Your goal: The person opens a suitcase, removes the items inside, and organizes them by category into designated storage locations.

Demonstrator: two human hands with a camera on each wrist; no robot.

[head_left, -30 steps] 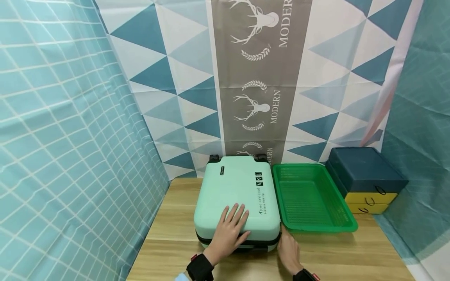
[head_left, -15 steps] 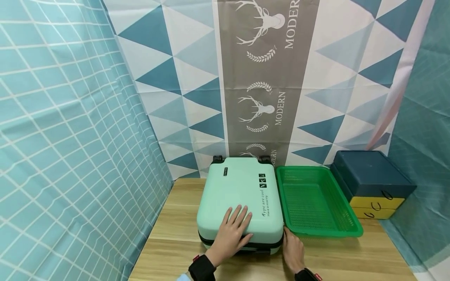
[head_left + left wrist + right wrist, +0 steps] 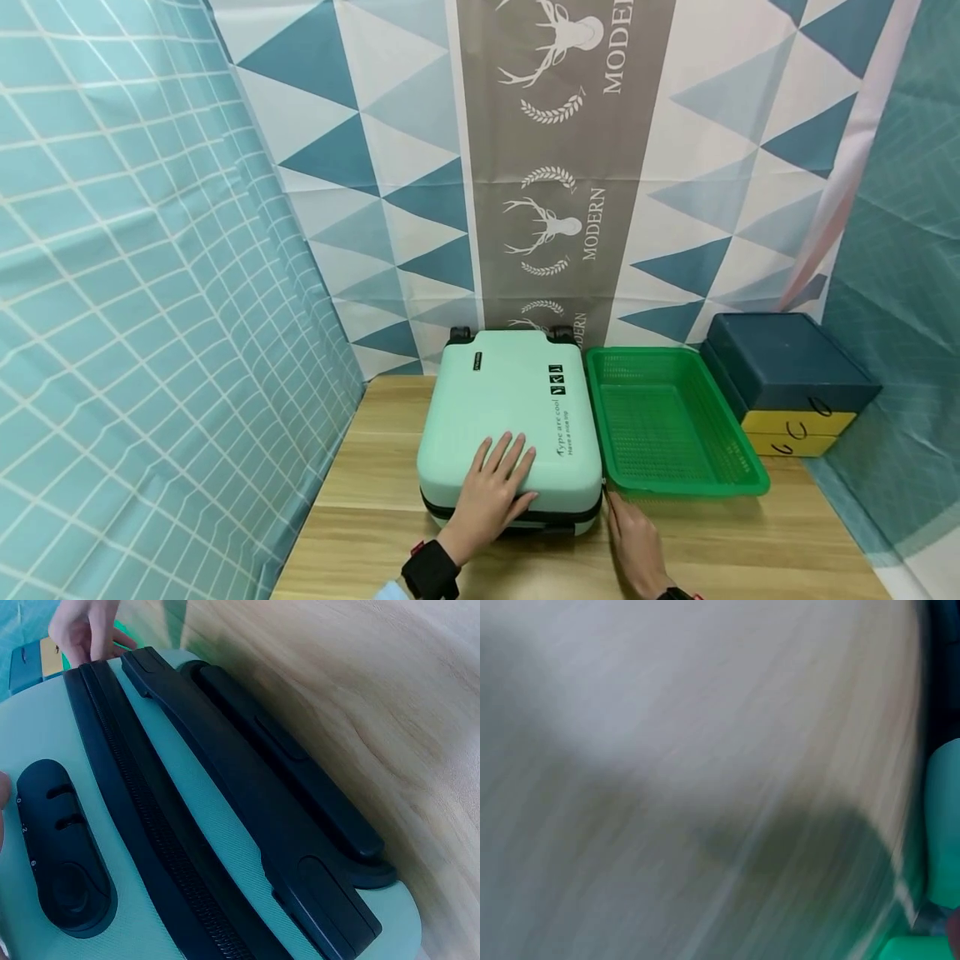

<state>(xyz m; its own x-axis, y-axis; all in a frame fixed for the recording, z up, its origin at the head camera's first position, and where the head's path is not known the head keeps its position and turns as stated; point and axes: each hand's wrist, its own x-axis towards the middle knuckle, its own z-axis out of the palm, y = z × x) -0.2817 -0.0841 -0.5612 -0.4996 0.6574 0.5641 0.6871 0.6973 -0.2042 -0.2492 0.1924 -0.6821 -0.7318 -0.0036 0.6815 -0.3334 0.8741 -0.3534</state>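
A mint-green hard-shell suitcase (image 3: 510,400) lies flat on the wooden table, wheels toward the back wall. My left hand (image 3: 491,496) rests on the lid near the front edge, fingers straight and spread. In the left wrist view, the black zipper (image 3: 150,810) runs between a combination lock (image 3: 66,847) and the carry handle (image 3: 247,802). At the front right corner, my right hand (image 3: 636,537) pinches the zipper pull (image 3: 604,483) with its fingertips. The right wrist view is blurred and mostly tabletop.
A green plastic basket (image 3: 675,483) stands right beside the suitcase. Behind it to the right is a dark blue box with yellow drawer fronts (image 3: 798,423). Patterned cloth (image 3: 555,150) hangs at the back and sides of the table (image 3: 360,517).
My right hand has drawn slightly to the right and away from the suitcase corner, its fingertips still at the zipper. My left hand has stayed on the lid.
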